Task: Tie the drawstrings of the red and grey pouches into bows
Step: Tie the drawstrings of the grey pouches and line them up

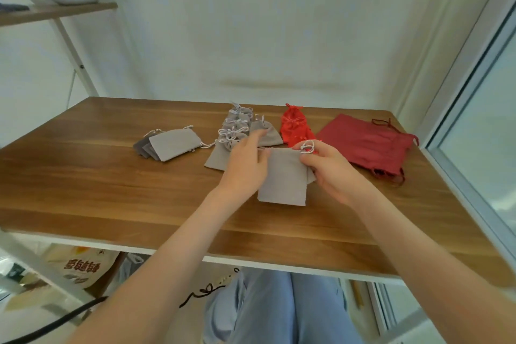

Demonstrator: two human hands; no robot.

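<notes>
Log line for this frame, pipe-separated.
item: grey pouch, no bow yet | left hand: holds its left edge | right hand: pinches drawstring at top corner | behind: red pouches on table

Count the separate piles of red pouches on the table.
2. A bright red shiny pile lies beyond the right hand; a dark red flat cloth stack lies further right. Others may hide underneath.
</notes>
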